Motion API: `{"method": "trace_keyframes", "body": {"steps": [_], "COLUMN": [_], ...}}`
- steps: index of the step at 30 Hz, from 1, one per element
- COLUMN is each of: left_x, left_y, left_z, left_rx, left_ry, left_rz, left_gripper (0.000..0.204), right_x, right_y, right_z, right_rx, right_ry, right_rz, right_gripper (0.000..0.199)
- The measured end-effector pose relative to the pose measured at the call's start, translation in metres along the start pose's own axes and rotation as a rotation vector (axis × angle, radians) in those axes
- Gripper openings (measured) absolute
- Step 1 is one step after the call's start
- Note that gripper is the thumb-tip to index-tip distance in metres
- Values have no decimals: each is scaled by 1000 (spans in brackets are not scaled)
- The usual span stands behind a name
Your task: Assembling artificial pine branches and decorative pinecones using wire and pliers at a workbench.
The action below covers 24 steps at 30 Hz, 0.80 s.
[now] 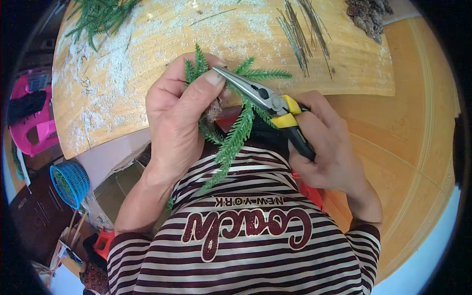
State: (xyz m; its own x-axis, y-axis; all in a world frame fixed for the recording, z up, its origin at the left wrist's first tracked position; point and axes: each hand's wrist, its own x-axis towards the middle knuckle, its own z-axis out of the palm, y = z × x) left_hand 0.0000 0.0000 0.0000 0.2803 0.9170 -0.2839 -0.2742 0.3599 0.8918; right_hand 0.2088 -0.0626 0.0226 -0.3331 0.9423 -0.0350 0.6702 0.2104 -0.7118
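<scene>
My left hand is closed on an artificial pine sprig, pinching it between thumb and fingers above the table's near edge. Several green needle branches fan out from the grip, some to the right and some hanging down. A brownish, rough piece, perhaps a pine cone, shows under the thumb, partly hidden. My right hand is wrapped round the black and yellow handles of long-nose pliers. Their metal jaws point up and left, with the tip at my left thumb. Whether the jaws grip anything is too small to tell.
White flecks cover much of the wooden table. On it lie green branches, thin wire stems and pine cones. A blue basket, a pink plastic chair and a cardboard box stand at left.
</scene>
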Motion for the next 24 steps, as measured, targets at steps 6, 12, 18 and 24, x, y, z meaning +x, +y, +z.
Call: {"method": "trace_keyframes", "body": {"steps": [6, 12, 18, 24], "left_x": [4, 4, 12, 11], "left_y": [-4, -3, -10, -12], "left_z": [0, 2, -8, -6], "left_rx": [-119, -53, -26, -57], "left_ry": [-77, -74, -184, -162], "left_rz": [110, 165, 236, 223], "left_gripper": [20, 20, 21, 20], "right_x": [-2, -4, -6, -6], "right_y": [-1, 4, 4, 7], "right_z": [-8, -15, -19, -19], "right_rx": [351, 488, 541, 541], "right_ry": [21, -68, -146, -162], "right_rz": [37, 52, 133, 169], "right_gripper": [19, 23, 28, 30]}}
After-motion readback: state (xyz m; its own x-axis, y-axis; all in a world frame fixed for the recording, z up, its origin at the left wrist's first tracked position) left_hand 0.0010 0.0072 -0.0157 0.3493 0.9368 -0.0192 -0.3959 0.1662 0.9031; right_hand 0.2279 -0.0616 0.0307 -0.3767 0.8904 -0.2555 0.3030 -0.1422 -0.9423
